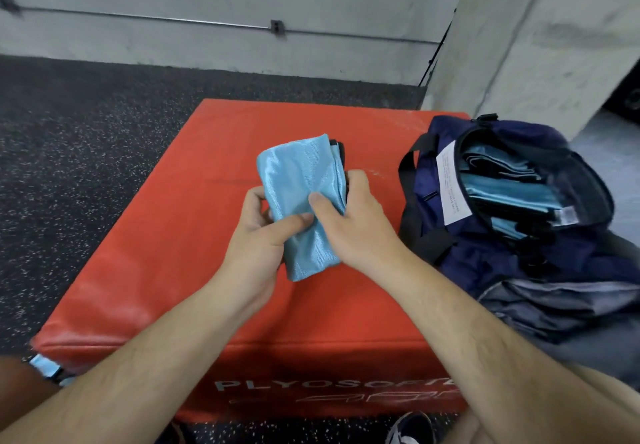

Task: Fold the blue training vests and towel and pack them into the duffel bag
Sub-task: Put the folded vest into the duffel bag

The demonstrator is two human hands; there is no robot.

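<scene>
A folded light-blue training vest (300,180) with black trim is held above the red plyo box (194,236). My left hand (258,236) grips its lower left side, thumb on top. My right hand (349,222) grips its right edge, thumb pressing the front. The navy duffel bag (460,253) lies open on the box's right side. Several folded blue vests (502,187) show inside its opening.
A grey cloth (561,308) lies against the near side of the bag. A concrete pillar (540,45) rises behind the bag. Speckled black rubber floor (86,166) surrounds the box. A blue strap piece (45,367) sits at the lower left. A shoe (412,429) shows at the bottom.
</scene>
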